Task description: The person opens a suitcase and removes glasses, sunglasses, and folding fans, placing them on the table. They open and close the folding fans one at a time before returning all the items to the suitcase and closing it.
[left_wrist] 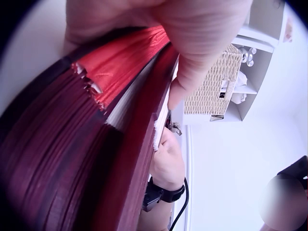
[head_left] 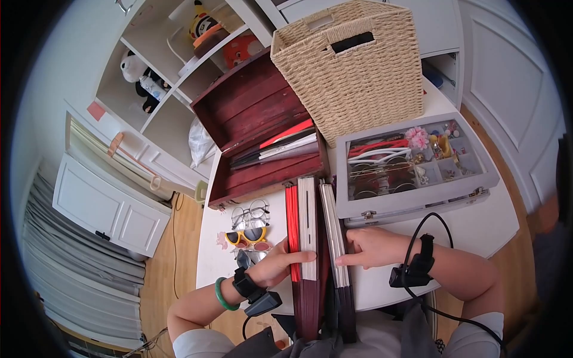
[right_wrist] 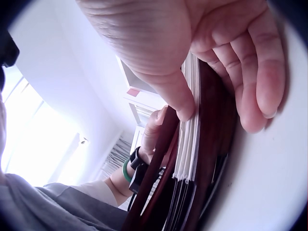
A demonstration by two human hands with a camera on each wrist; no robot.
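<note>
Large closed folding fans stand edge-up side by side on the table between my hands. My left hand (head_left: pixel 276 262) grips a red folding fan (head_left: pixel 292 221) and a white folding fan (head_left: pixel 308 227) together, thumb across their edges. Their dark ribs (left_wrist: pixel 43 139) fill much of the left wrist view. My right hand (head_left: pixel 373 247) holds another white folding fan (head_left: pixel 334 232), its thumb on the pleated edge and its fingers along the outer dark side. A narrow gap separates the two groups. In the right wrist view, this fan's pleats (right_wrist: pixel 188 144) show under the thumb.
Behind the fans, an open dark red wooden box (head_left: pixel 239 185) contains more fans. A woven basket (head_left: pixel 358 77) stands at the back. To the right sits a grey jewelry case (head_left: pixel 382 209) with glasses and trinkets. Several eyeglasses (head_left: pixel 250 215) lie at left. A cable (head_left: pixel 447 221) hangs by my right wrist.
</note>
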